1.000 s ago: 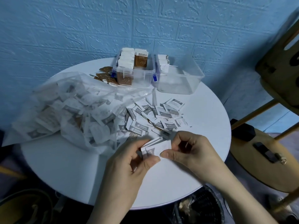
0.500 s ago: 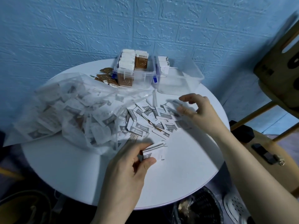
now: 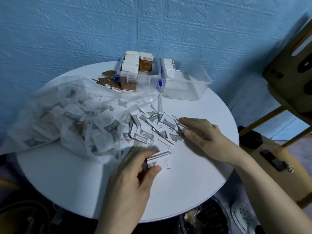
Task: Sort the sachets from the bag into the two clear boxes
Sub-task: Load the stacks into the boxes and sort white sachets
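- Blue embossed wall behind a round white desk (image 3: 67,179); two clear boxes at its far edge, the left box (image 3: 143,81) packed with upright sachets, the right box (image 3: 190,83) with only a few at its back-left corner.
- My left hand (image 3: 130,184) pinches a small stack (image 3: 160,160) of white sachets between thumb and fingers (image 3: 143,155).
- My right hand (image 3: 202,134) lies flat, fingers straight, on the edge of the loose sachets (image 3: 152,129) spilled from the bag (image 3: 70,119).
- These should be light, thin, a bit slick; I'd pinch each by a short edge, and square the stack so it won't fan out.
- Hard to read: the print on the white ones, the count inside the crumpled bag, and my blurred left fingertips. Brown sachets (image 3: 109,81) lie beside the left box.
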Demonstrator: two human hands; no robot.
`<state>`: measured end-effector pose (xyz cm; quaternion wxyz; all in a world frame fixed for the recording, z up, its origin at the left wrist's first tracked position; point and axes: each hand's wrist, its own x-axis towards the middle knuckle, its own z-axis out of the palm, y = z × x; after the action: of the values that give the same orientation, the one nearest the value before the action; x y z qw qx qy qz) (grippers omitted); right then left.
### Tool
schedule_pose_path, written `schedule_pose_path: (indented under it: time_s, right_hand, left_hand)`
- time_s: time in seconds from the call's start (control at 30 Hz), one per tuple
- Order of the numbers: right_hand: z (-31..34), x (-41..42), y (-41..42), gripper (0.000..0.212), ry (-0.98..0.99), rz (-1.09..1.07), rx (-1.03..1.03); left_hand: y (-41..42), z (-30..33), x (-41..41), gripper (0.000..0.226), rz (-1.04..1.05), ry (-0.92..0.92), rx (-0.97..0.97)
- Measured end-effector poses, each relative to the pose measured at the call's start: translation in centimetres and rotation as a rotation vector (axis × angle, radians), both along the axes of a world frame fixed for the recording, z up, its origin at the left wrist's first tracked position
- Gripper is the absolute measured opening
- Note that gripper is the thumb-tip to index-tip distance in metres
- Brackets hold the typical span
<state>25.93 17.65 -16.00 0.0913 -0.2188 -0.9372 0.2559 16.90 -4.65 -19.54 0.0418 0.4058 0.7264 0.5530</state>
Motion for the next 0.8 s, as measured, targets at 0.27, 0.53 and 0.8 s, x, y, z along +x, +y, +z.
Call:
schedule_pose_path:
  time_s: [0.27,0.53,0.8]
  right_hand:
    - [-1.3,2.0,-1.1,0.046,0.226,-0.154,-0.073]
    - [-2.1,2.0,-1.9,0.064,0.349,-0.208,0.095]
    - [-2.1,2.4,-1.6,0.055,0.278,-0.290,0.151]
  left_hand:
    - [-0.1,-0.4,0.0,0.048,0.020,-0.079,0.028]
    - [-0.1,-0.4,0.1,0.047,0.049,-0.043,0.017]
    - [-0.1,-0.5,0.1,0.044,0.019,-0.058,-0.007]
